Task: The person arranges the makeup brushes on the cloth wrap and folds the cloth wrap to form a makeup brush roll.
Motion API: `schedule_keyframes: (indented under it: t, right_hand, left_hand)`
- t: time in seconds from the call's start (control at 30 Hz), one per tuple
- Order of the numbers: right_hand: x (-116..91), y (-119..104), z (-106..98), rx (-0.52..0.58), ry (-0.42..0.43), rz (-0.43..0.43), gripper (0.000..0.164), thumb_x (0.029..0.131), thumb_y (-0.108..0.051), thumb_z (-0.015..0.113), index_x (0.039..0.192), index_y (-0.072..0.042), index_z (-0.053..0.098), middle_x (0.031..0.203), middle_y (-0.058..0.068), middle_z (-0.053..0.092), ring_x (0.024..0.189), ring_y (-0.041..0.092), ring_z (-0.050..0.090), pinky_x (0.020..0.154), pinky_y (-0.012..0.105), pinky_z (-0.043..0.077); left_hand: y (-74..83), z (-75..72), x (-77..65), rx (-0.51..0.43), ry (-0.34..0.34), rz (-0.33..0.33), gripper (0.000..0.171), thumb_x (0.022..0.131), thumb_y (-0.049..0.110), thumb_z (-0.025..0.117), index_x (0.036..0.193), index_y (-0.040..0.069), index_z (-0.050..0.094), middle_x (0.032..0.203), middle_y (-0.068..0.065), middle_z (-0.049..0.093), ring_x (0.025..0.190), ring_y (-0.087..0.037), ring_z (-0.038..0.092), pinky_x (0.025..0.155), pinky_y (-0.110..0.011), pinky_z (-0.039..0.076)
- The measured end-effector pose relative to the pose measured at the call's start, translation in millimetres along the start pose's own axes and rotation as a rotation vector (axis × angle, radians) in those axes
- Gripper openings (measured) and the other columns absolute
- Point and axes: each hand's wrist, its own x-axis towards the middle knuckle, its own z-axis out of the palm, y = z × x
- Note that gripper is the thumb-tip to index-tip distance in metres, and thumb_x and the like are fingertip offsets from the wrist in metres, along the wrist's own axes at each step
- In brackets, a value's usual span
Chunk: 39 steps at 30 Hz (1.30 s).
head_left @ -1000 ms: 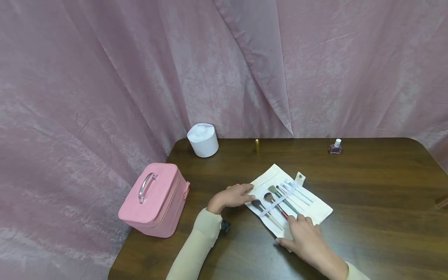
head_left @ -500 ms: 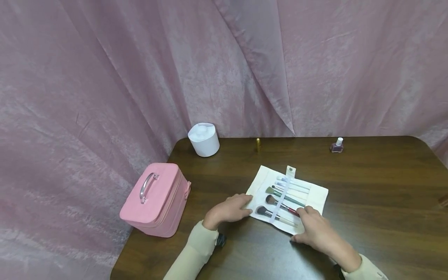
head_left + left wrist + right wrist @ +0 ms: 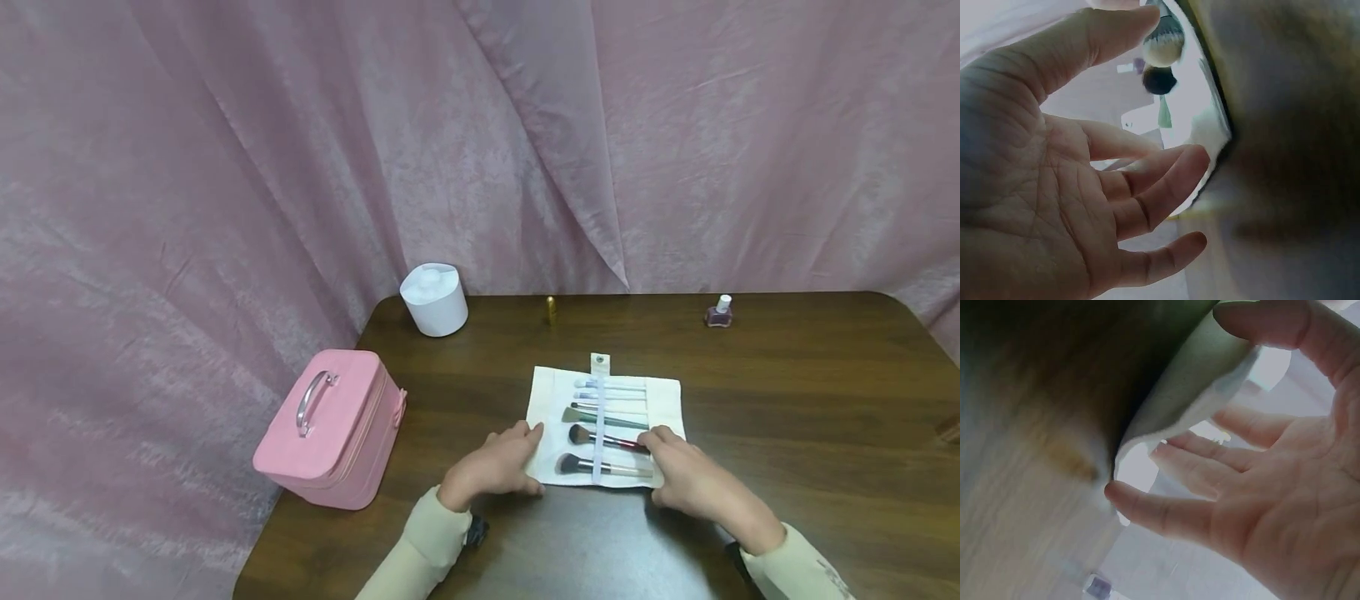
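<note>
A white brush roll (image 3: 555, 417) lies unrolled on the table, its snap tab (image 3: 600, 363) pointing away from me. Several makeup brushes sit in it under a pale strap (image 3: 599, 433), among them a dark-bristled brush with a red handle (image 3: 611, 440) and a large brush with a pale handle (image 3: 600, 468). My left hand (image 3: 495, 462) touches the roll's left edge with relaxed fingers. At the right edge, the fingers of my right hand (image 3: 690, 475) rest on the cloth near the brush handles. In the right wrist view the cloth edge (image 3: 1197, 406) bends up beside that hand's fingers.
On the left stands a pink vanity case (image 3: 330, 429) with a silver handle. Along the back edge are a white round container (image 3: 435, 302), a small gold tube (image 3: 551, 310) and a purple nail polish bottle (image 3: 718, 312). A pink curtain hangs behind the table (image 3: 810, 400).
The brush roll has turned counterclockwise from a slant to nearly square with the table edge. My left hand has moved slightly nearer to me, and my right hand has shifted right and away.
</note>
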Motion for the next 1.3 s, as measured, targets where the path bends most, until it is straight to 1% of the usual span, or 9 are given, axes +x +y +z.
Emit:
schedule_keyframes:
  t: [0.13,0.3,0.43,0.5,0.67,0.8,0.97,1.13,1.3]
  right_hand:
    - [3.9,6.9,-2.9,-0.011,-0.011,-0.016,0.066,0.057,0.001,0.083,0.118,0.006,0.061,0.115,0.018,0.060,0.089,0.029,0.060,0.075,0.050,0.052]
    - [4.0,13.0,-4.6,-0.017,-0.023,-0.046,0.065,0.057,0.003,0.081,0.119,0.002,0.062,0.115,0.013,0.061,0.088,0.025,0.058,0.072,0.045,0.050]
    - [0.3,13.9,-4.3,-0.021,-0.014,-0.084,0.066,0.059,0.005,0.078,0.122,0.001,0.061,0.118,0.013,0.059,0.092,0.027,0.060,0.073,0.045,0.051]
    - [-1.5,13.6,-4.0,-0.040,-0.006,-0.108,0.063,0.063,0.006,0.077,0.123,0.002,0.060,0.120,0.014,0.059,0.098,0.031,0.062,0.076,0.048,0.053]
    - [-5.3,12.6,-2.2,-0.119,0.038,-0.158,0.050,0.075,0.006,0.074,0.123,0.008,0.060,0.123,0.021,0.059,0.109,0.040,0.062,0.085,0.054,0.053]
    - [-6.5,14.5,-1.1,-0.162,0.062,-0.182,0.042,0.082,0.003,0.073,0.122,0.011,0.062,0.124,0.027,0.059,0.111,0.044,0.062,0.087,0.056,0.053]
    - [-4.9,17.9,-5.2,-0.134,0.023,-0.196,0.034,0.093,-0.005,0.068,0.123,0.010,0.063,0.123,0.026,0.059,0.111,0.043,0.061,0.089,0.057,0.052]
    - [-4.9,21.8,-9.0,-0.088,-0.023,-0.211,0.035,0.096,-0.006,0.065,0.126,0.010,0.062,0.125,0.023,0.059,0.112,0.040,0.062,0.088,0.055,0.052]
    - [-0.8,25.2,-14.0,-0.061,-0.023,-0.222,0.027,0.097,-0.008,0.063,0.121,0.005,0.067,0.119,0.015,0.062,0.105,0.034,0.065,0.084,0.052,0.053]
  left_hand:
    - [0.5,2.6,1.6,0.035,0.002,0.009,0.092,0.080,0.036,0.087,0.153,0.002,0.042,0.117,-0.006,0.052,0.094,-0.014,0.049,0.086,-0.032,0.041]
    - [-2.4,5.1,4.0,0.069,0.005,0.005,0.092,0.079,0.038,0.088,0.152,0.002,0.043,0.119,-0.006,0.051,0.098,-0.014,0.048,0.087,-0.033,0.039]
    - [-3.5,7.6,5.6,0.082,0.017,0.014,0.091,0.078,0.037,0.089,0.150,0.004,0.045,0.120,-0.005,0.048,0.103,-0.017,0.045,0.088,-0.032,0.038]
    - [-1.9,8.9,6.3,0.089,0.029,0.028,0.090,0.076,0.037,0.090,0.149,0.004,0.047,0.125,-0.006,0.046,0.109,-0.020,0.043,0.091,-0.033,0.039]
    - [4.6,11.6,8.1,0.125,0.047,0.049,0.088,0.075,0.036,0.091,0.145,0.002,0.051,0.149,-0.012,0.039,0.136,-0.027,0.037,0.105,-0.042,0.038]
    - [8.8,10.9,9.1,0.143,0.017,0.054,0.083,0.079,0.034,0.088,0.145,-0.001,0.050,0.157,-0.014,0.036,0.145,-0.027,0.032,0.111,-0.049,0.034]
    - [11.2,7.4,7.5,0.196,-0.004,0.084,0.068,0.090,0.034,0.078,0.143,0.001,0.053,0.159,-0.014,0.037,0.146,-0.027,0.035,0.111,-0.050,0.033]
    - [11.6,4.9,7.0,0.206,-0.016,0.092,0.047,0.100,0.030,0.064,0.139,0.004,0.058,0.158,-0.014,0.039,0.146,-0.028,0.036,0.112,-0.050,0.033]
    - [10.1,4.6,10.1,0.179,-0.006,0.105,0.038,0.106,0.030,0.053,0.134,0.007,0.063,0.156,-0.015,0.042,0.144,-0.030,0.039,0.111,-0.052,0.035]
